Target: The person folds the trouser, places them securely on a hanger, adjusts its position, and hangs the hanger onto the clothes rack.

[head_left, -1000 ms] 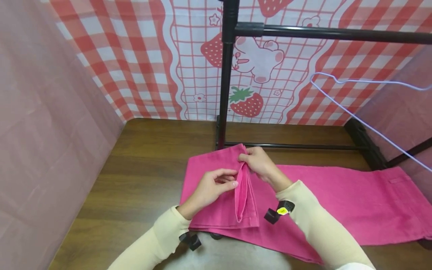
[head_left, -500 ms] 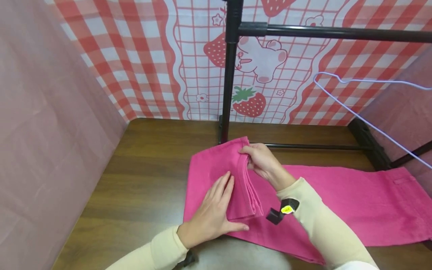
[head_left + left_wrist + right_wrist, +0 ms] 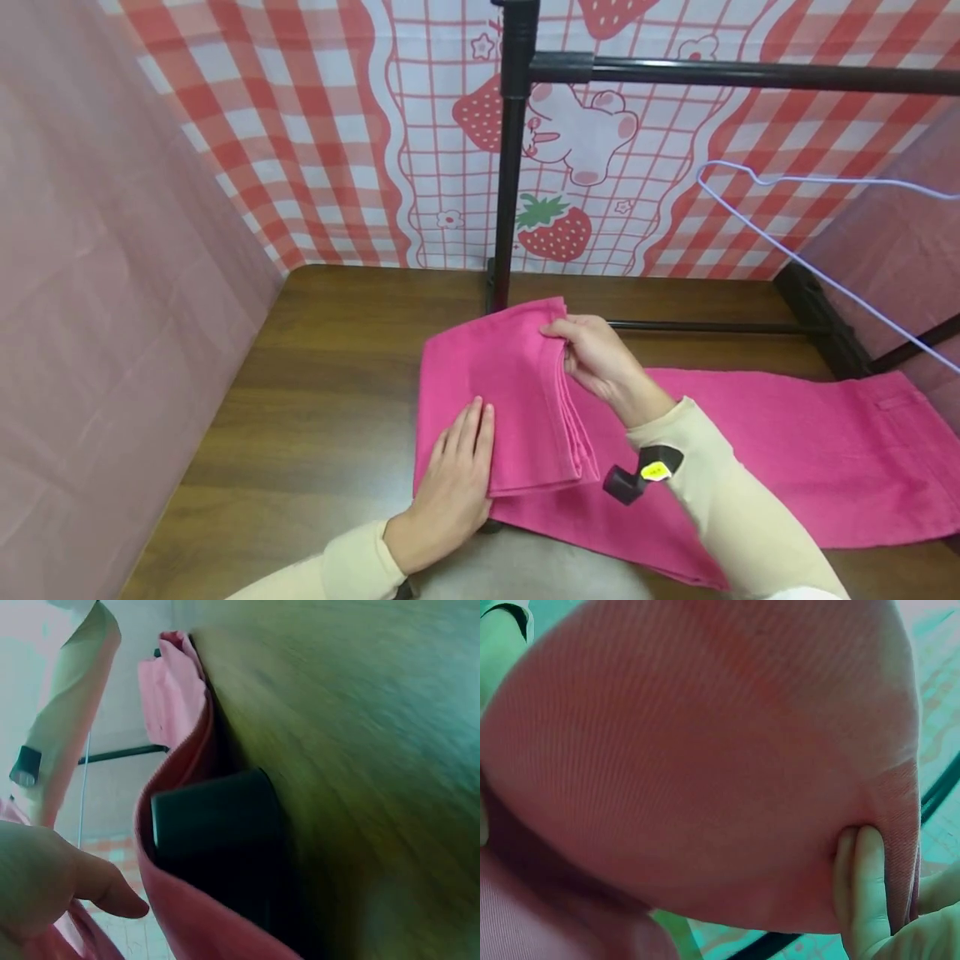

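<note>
A pair of pink trousers (image 3: 750,450) lies across the table, its waistband at the far right. At the left, the leg ends (image 3: 521,417) are folded back over the rest, and the layered hems face right. My right hand (image 3: 603,358) pinches the far corner of these hems and lifts it, thumb on top. In the right wrist view, fingers (image 3: 866,885) press against the underside of the raised cloth. My left hand (image 3: 453,487) lies flat on the near left part of the fold, fingers extended together. Its thumb is hidden in the head view.
Behind the trousers stands a black clothes rack (image 3: 513,167) with a top bar and floor rail. A lilac wire hanger (image 3: 795,242) hangs at the right. In the left wrist view, a black cylindrical piece (image 3: 217,814) sits under the cloth's edge on the wooden table (image 3: 300,392).
My left hand has left the open hem, flattened onto the folded legs and slid toward the near left. My right hand has moved slightly right, drawing the pinched hem with it.
</note>
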Tool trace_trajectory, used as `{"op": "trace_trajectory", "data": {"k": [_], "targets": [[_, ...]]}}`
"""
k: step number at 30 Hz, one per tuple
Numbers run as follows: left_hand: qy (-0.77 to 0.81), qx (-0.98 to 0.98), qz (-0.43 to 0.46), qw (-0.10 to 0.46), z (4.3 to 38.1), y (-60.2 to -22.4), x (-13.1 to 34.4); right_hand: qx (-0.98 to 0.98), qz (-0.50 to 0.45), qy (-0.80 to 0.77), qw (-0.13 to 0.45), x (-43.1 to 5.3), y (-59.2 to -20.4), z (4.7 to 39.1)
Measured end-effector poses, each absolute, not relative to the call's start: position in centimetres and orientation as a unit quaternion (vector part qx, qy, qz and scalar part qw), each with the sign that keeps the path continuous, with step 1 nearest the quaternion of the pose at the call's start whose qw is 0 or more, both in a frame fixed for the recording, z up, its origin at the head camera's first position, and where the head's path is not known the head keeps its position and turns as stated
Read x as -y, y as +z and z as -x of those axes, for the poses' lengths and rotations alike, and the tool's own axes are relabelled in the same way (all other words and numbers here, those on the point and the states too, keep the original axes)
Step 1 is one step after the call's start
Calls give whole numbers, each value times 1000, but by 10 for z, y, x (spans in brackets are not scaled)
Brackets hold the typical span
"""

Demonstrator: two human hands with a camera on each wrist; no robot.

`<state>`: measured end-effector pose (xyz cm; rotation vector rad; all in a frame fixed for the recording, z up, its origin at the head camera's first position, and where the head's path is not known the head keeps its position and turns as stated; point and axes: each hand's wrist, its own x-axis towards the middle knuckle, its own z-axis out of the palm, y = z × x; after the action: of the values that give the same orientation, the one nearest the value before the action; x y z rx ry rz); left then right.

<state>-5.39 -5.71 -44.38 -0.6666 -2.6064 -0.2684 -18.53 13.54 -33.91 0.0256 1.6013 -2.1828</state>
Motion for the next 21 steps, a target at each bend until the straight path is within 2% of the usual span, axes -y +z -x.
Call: {"op": "trace_trajectory", "data": {"k": [7,21], "targets": [[-107,956,205,179,55,-448,75,-575,-12,-790,211,-163,-340,180],[-115,953,181,214,64,-447,99,-581,-35,-784,215,-228,-355,168]]}}
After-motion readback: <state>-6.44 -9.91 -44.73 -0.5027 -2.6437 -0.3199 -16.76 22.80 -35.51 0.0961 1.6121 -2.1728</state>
